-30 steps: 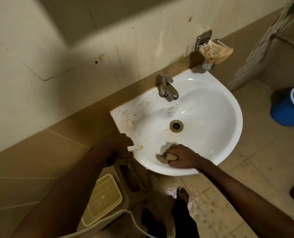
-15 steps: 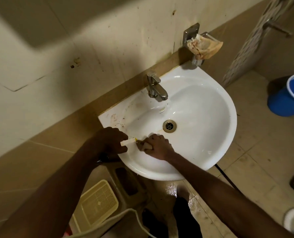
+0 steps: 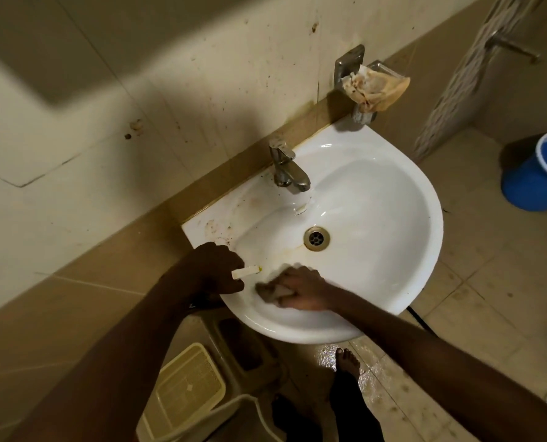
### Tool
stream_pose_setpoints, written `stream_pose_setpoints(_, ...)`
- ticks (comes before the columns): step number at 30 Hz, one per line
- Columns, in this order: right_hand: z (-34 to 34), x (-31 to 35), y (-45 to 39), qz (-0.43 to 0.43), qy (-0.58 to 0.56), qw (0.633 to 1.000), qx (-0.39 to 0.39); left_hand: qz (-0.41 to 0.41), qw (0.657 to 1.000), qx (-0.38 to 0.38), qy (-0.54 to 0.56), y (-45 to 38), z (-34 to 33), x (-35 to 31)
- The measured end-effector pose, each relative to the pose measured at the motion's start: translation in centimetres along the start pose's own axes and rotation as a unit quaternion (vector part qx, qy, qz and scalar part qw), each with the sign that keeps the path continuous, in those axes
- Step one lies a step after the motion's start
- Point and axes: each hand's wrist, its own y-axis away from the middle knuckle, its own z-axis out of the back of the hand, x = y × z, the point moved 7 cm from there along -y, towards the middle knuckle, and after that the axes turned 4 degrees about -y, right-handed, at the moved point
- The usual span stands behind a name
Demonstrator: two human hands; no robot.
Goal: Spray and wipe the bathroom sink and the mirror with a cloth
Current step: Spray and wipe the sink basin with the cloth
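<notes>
A white wall-mounted sink (image 3: 403,199) fills the middle of the view, with brown stains on its left rim and a stain trail near the drain (image 3: 316,238). My right hand (image 3: 300,290) presses a small grey cloth (image 3: 270,291) against the near-left inside of the basin; both are motion-blurred. My left hand (image 3: 214,271) rests at the sink's left edge, closed around a spray bottle whose pale nozzle (image 3: 246,272) points into the basin. The bottle's body is hidden under my hand. No mirror is in view.
A chrome tap (image 3: 286,169) stands at the back of the sink. A soap holder with a crumpled brown wrapper (image 3: 375,87) hangs on the wall above. A blue bucket (image 3: 537,177) is at the right. A beige stool (image 3: 246,349), a basket (image 3: 186,387) and my bare feet are below, on wet floor.
My right hand slid the cloth left along the basin's near wall toward my left hand, then slightly back down. The left hand with the spray nozzle stayed at the rim.
</notes>
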Motion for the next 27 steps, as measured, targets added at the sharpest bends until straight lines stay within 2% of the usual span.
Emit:
stream_pose_setpoints(1,-0.5,-0.6,2.0,0.033,-0.016,0.999,0.008,0.001,1.0,0.004,0.007,-0.2,0.0,-0.1)
stream_pose_setpoints(3,-0.5,-2.4,4.4,0.038,-0.022,0.999,0.009,-0.009,1.0,-0.004,0.004,-0.7,0.1,-0.3)
stream_pose_setpoints(6,0.8,-4.0,2.2,-0.037,0.124,0.991,-0.023,-0.013,1.0,-0.025,-0.009,-1.1,0.2,-0.5)
stream_pose_setpoints(8,1.9,-4.1,0.3,-0.088,0.172,0.981,-0.037,-0.009,0.999,-0.029,-0.015,-1.2,0.1,-0.6)
stream_pose_setpoints(10,1.9,-4.1,0.2,-0.073,0.138,0.988,-0.019,-0.002,0.999,-0.031,-0.026,-1.2,-0.1,-0.9)
stream_pose_setpoints(13,0.3,-4.2,3.6,-0.005,0.073,0.996,0.043,-0.01,0.998,-0.058,-0.035,-1.6,0.2,-1.9)
stream_pose_setpoints(17,0.2,-3.3,3.8,-0.004,0.116,0.993,0.016,-0.026,0.995,-0.086,-0.041,-2.3,1.0,-2.9)
stream_pose_setpoints(19,1.0,-2.4,0.9,-0.069,0.151,0.986,-0.029,-0.028,0.994,-0.09,-0.061,-2.5,1.3,-2.9)
stream_pose_setpoints(21,2.2,-2.4,-0.9,-0.157,0.122,0.979,-0.052,-0.022,0.994,-0.089,-0.061,-2.6,1.5,-2.9)
stream_pose_setpoints(22,2.3,-2.3,-1.1,-0.171,0.115,0.977,-0.054,-0.02,0.994,-0.088,-0.059,-2.5,1.7,-2.8)
stream_pose_setpoints(24,1.2,-2.0,-0.1,-0.138,0.103,0.985,-0.025,-0.023,0.994,-0.089,-0.059,-2.3,2.1,-2.4)
stream_pose_setpoints(27,-1.3,-0.4,3.5,-0.023,0.017,0.999,0.04,-0.031,0.995,-0.078,-0.056,-1.9,2.2,-1.8)
